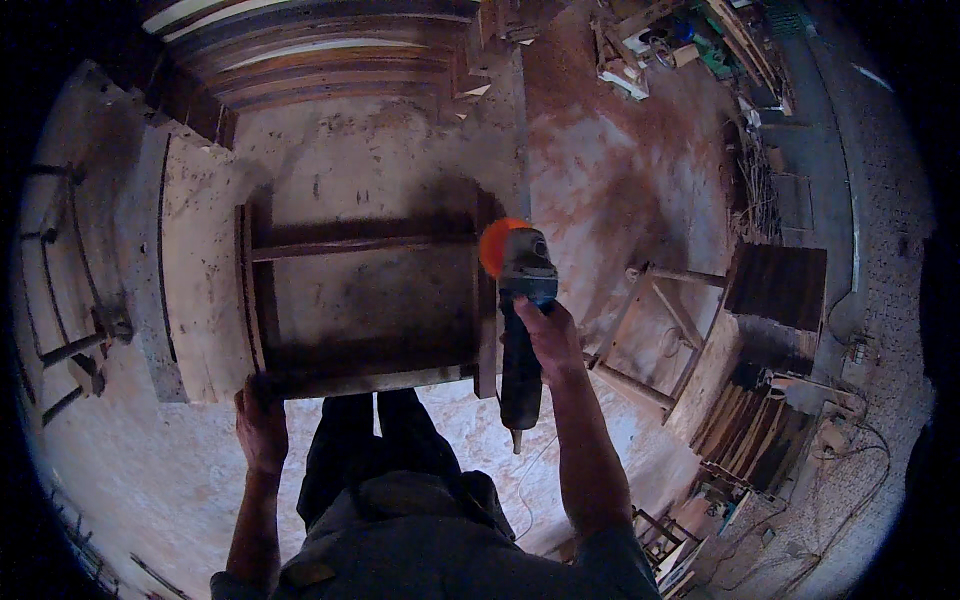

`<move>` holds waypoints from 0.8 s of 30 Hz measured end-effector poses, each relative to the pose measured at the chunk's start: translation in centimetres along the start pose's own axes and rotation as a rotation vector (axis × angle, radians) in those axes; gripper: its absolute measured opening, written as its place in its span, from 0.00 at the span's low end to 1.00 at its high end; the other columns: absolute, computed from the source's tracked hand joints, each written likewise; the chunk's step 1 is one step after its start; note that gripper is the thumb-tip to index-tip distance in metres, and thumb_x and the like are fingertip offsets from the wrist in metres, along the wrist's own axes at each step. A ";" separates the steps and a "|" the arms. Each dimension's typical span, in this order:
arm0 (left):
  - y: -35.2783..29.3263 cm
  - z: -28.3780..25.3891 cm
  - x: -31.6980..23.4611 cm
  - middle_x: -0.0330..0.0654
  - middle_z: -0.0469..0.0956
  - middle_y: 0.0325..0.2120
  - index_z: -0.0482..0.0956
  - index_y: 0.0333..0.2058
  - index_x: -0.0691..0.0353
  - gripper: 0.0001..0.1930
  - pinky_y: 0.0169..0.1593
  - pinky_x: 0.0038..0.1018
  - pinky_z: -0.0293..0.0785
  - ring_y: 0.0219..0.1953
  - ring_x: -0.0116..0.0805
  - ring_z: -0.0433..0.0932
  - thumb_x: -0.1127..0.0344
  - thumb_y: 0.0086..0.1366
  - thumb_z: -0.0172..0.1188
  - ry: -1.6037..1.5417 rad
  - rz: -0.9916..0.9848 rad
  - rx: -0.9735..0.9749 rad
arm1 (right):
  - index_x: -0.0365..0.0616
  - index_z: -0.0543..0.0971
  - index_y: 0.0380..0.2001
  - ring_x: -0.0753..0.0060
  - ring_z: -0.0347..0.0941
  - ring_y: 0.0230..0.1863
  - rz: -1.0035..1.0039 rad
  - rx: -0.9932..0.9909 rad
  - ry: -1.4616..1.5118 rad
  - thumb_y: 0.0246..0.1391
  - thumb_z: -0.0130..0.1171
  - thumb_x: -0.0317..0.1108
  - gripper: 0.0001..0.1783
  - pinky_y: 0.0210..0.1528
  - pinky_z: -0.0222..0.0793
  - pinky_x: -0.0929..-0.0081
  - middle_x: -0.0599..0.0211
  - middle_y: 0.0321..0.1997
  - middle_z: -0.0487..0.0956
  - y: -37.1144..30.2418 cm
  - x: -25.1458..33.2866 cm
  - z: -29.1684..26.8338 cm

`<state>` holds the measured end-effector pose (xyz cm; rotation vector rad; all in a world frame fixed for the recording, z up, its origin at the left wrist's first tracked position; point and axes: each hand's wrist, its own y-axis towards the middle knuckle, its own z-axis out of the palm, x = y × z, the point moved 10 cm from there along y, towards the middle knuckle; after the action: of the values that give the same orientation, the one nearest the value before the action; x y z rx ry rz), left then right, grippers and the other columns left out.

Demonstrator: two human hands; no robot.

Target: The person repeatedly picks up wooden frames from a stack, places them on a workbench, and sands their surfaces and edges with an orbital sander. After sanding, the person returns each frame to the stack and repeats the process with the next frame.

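My right hand (pixel 549 335) is wrapped round an angle grinder (pixel 521 350) with a dark body. Its orange disc (pixel 494 248) sits against or just over the right side rail of a dark wooden frame (pixel 365 382); I cannot tell if they touch. The frame lies on a pale workbench (pixel 205 330), with two long side rails and crosspieces between them. At the frame's near left corner, my left hand (pixel 262 428) is closed on the wood, its fingertips partly hidden in shadow.
Stacked wooden parts (pixel 340 60) lie at the bench's far end. On the dusty floor to the right stand a wooden frame (pixel 640 390), dark boards (pixel 745 420) and a dark panel (pixel 775 287). Metal-looking frames (pixel 70 290) stand at left. A thin cord (pixel 527 490) hangs near my right arm.
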<state>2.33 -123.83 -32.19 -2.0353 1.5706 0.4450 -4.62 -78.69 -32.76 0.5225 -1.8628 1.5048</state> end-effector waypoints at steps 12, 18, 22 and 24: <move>-1.0 1.1 4.4 0.57 0.74 0.44 0.70 0.51 0.61 0.18 0.45 0.48 0.73 0.46 0.60 0.74 0.65 0.64 0.58 -0.026 -0.074 0.040 | 0.42 0.79 0.47 0.74 0.75 0.38 -0.020 -0.020 -0.111 0.52 0.67 0.48 0.25 0.40 0.71 0.73 0.70 0.40 0.80 -1.0 0.6 2.6; -3.0 0.8 5.6 0.53 0.76 0.42 0.74 0.53 0.64 0.19 0.47 0.41 0.76 0.45 0.51 0.78 0.65 0.64 0.58 -0.248 -0.286 0.038 | 0.41 0.78 0.48 0.69 0.76 0.41 -0.317 0.201 -0.362 0.53 0.65 0.46 0.25 0.44 0.72 0.68 0.65 0.41 0.80 -4.2 1.2 14.2; -4.5 1.4 7.5 0.50 0.80 0.42 0.76 0.53 0.64 0.19 0.49 0.35 0.75 0.46 0.43 0.79 0.65 0.64 0.59 -0.429 -0.436 0.099 | 0.40 0.79 0.43 0.53 0.80 0.43 -0.221 0.322 -0.584 0.48 0.66 0.51 0.27 0.46 0.74 0.59 0.53 0.40 0.82 -4.8 1.2 21.7; -5.2 2.1 7.8 0.49 0.82 0.43 0.76 0.54 0.64 0.20 0.51 0.33 0.75 0.47 0.39 0.80 0.65 0.64 0.59 -0.681 -0.601 0.139 | 0.40 0.79 0.42 0.52 0.80 0.42 -0.262 0.374 -0.590 0.47 0.67 0.51 0.27 0.45 0.74 0.59 0.52 0.38 0.82 -4.3 1.5 24.6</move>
<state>9.58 -127.82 -37.15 -1.8458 0.5424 0.6688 -8.91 -103.25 -31.23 1.4580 -1.8204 1.6337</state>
